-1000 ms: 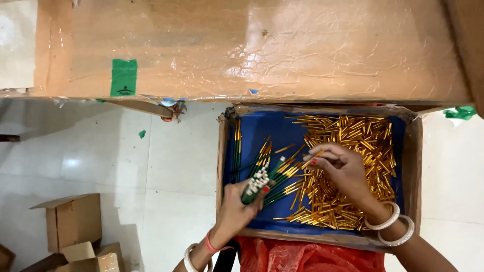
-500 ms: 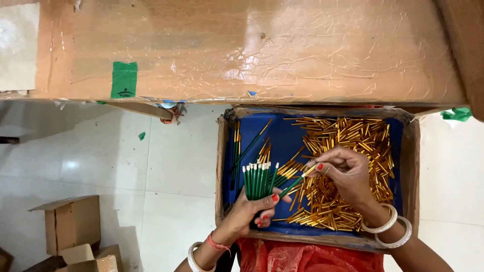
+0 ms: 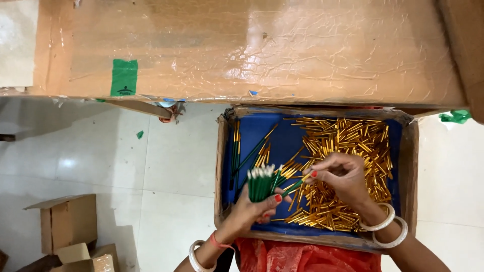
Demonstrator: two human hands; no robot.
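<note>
Left hand (image 3: 252, 209) now grips bundle (image 3: 261, 184) upright over tray (image 3: 220, 166) | right hand (image 3: 343, 176) pinches one stick (image 3: 297, 185), brought beside bundle.

Tray (image 3: 220, 166): sitting near me, right of the middle, just before the table (image 3: 252, 50) that is lying across the far side.
Short tubes (image 3: 353, 146): lying heaped in the tray's right half.
Loose sticks (image 3: 236, 151): lying along the tray's left wall.
My left hand (image 3: 252, 211): staying at the tray's near left, gripping a bundle of sticks (image 3: 261, 182) upright.
My right hand (image 3: 343, 176): hovering over the tubes, right of the bundle, pinching one stick (image 3: 295, 185) that is touching it.
Boxes (image 3: 65, 221): standing on the floor (image 3: 101, 151), near left, well apart from the tray.
</note>
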